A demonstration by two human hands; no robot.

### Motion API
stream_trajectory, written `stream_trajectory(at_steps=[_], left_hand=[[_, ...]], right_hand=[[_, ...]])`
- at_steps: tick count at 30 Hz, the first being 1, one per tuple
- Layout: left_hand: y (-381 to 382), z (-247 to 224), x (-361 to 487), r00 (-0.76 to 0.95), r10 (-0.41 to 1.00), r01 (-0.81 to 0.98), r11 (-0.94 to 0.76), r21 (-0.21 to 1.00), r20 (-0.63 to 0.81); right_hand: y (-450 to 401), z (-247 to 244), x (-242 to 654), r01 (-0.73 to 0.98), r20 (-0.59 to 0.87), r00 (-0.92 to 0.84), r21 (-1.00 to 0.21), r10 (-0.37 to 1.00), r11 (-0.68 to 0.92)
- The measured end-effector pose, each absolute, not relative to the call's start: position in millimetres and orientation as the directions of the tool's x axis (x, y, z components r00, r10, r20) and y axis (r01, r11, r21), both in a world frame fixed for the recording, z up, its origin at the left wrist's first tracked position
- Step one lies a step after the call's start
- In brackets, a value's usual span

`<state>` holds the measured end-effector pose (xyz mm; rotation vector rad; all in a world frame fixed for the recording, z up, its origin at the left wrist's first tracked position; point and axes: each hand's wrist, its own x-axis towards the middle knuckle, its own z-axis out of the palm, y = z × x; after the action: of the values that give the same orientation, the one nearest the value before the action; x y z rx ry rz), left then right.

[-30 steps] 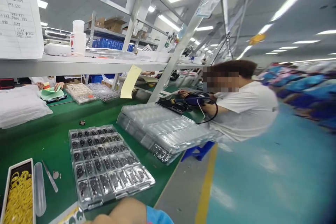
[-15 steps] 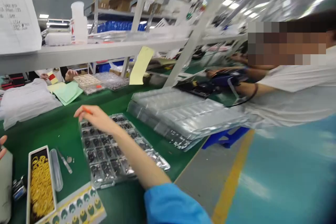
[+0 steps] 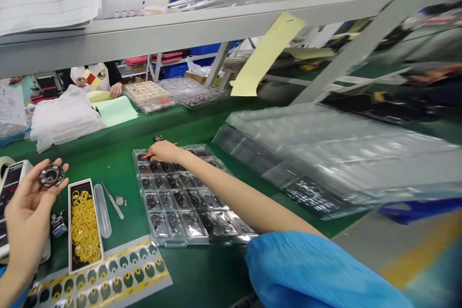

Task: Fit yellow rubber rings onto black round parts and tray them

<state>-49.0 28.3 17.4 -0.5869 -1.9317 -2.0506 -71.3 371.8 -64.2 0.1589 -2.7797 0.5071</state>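
At the left, my left hand [image 3: 32,207] holds a round dark part [image 3: 51,175] between thumb and fingers, palm up. My right hand [image 3: 164,151] is closed around a thin orange tool [image 3: 147,156], over the far-left corner of a clear compartment tray [image 3: 169,183] of small black parts. A small dark piece [image 3: 158,138] lies just beyond that hand. Between my hands stand a white box of yellow rings [image 3: 85,226], a narrow clear case [image 3: 102,211] and tweezers [image 3: 112,200]. A sheet of yellow and green stickers [image 3: 108,274] lies near the front.
Stacked clear trays [image 3: 325,154] stand at the right. A grey shelf beam [image 3: 202,31] crosses above the green table [image 3: 202,274], with a yellow note [image 3: 267,57] hanging from it. Beyond are white bags [image 3: 67,118] and a person's hand [image 3: 116,90]. A grey device [image 3: 21,173] is at the left.
The view has swung left and down. My left hand has come further into view with the round part. My right hand is now lower, at the tray's far-left corner.
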Motion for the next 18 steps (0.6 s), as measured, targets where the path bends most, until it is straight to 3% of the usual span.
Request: stream_trajectory(at_steps=[5, 10, 13, 15, 18], left_hand=[[28.3, 11.2, -52.1, -0.925, 0.276, 0.213, -0.19, 0.958, 0.26], [25.8, 13.8, -46.6, -0.857, 0.45, 0.13, -0.284, 0.95, 0.252], [23.3, 16.0, -41.5, -0.829, 0.48, 0.143, -0.311, 0.94, 0.285], [22.1, 17.1, -38.6, -0.817, 0.49, 0.162, -0.311, 0.937, 0.304], [21.9, 17.9, -35.3, -0.794, 0.504, 0.21, -0.296, 0.932, 0.34]], right_hand=[[354.5, -44.1, -80.1, -0.136, 0.296, -0.955, -0.323, -0.037, 0.937], [288.5, 14.1, -53.7, -0.279, 0.484, -0.875, -0.457, -0.028, 0.845], [237.8, 41.0, -18.9, -0.466, 0.546, -0.836, -0.758, 0.054, 0.455], [213.1, 47.4, -4.3, -0.452, 0.478, -0.877, -0.853, 0.045, 0.26], [196.9, 43.6, -2.4, -0.35, 0.354, -0.935, -0.929, 0.012, 0.122]])
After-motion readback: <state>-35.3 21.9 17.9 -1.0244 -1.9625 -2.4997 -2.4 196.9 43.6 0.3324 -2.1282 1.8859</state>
